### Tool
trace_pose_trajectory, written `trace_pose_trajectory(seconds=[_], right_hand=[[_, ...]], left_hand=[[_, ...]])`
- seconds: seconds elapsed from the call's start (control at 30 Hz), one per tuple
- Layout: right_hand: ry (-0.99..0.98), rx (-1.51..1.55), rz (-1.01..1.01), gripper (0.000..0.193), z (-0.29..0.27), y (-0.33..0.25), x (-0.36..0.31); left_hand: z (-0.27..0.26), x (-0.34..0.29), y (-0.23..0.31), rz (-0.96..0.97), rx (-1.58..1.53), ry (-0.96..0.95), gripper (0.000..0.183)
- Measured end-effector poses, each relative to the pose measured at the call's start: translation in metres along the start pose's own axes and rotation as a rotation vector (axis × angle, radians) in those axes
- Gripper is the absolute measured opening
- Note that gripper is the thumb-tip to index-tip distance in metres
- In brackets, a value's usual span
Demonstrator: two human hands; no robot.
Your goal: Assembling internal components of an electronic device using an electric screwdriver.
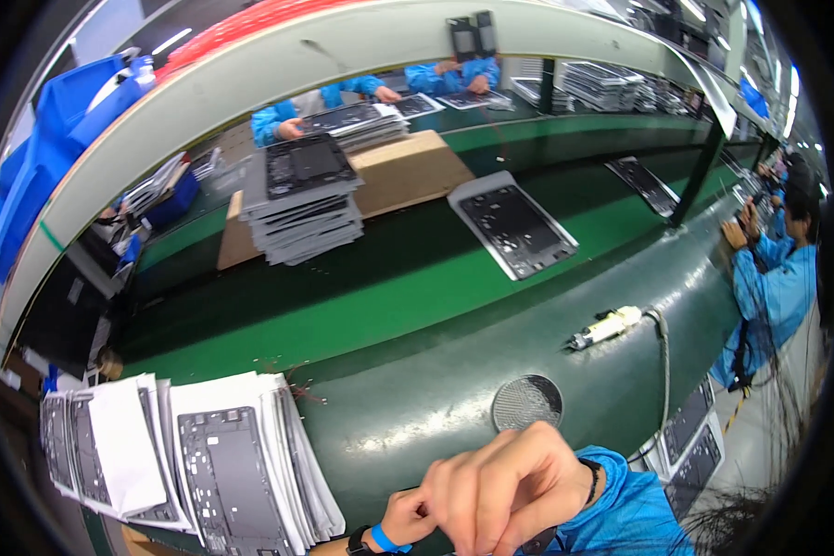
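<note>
My right hand (pixel 500 486) is raised at the lower middle, its fingers curled in and pressed together. What it holds, if anything, is hidden. My left hand (pixel 406 521), with a dark watch and a blue band at the wrist, meets it from the left; its fingers are hidden behind the right hand. Just beyond my hands lies a round, textured metal dish (pixel 528 404). Farther right rests a pale yellow electric screwdriver (pixel 612 326) with a grey cord. To the left stands a stack of tablet housings (pixel 232 473) between white sheets.
Across the green bench (pixel 417 315) lie a single tablet housing (pixel 519 230), another (pixel 644 185) near a post, and a tall stack (pixel 301 208). A pale beam (pixel 361 46) crosses above. Co-workers in blue sit opposite and at the right (pixel 774 287). More housings (pixel 690 454) are lower right.
</note>
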State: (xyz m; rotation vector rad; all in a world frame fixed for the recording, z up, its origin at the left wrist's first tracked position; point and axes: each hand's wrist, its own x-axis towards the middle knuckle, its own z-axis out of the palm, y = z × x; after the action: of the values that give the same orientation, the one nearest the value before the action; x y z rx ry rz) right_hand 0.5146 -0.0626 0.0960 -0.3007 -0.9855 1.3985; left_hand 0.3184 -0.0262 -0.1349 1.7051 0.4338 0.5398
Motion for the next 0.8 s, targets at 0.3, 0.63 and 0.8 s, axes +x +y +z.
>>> trace_pose_trajectory(seconds=[0.3,0.63,0.8], right_hand=[[0.097,-0.109,-0.142,0.039,0.003,0.001,-0.006],[0.173,-0.179,-0.149,0.033,0.004,-0.001,-0.01],[0.21,-0.152,-0.143,0.022,0.005,-0.002,-0.009]], left_hand=[[0.007,0.008,0.023,-0.097,-0.085,-0.015,0.011],[0.007,0.008,0.025,-0.1,-0.048,-0.007,0.012],[0.008,0.008,0.021,-0.109,-0.073,0.004,0.012]])
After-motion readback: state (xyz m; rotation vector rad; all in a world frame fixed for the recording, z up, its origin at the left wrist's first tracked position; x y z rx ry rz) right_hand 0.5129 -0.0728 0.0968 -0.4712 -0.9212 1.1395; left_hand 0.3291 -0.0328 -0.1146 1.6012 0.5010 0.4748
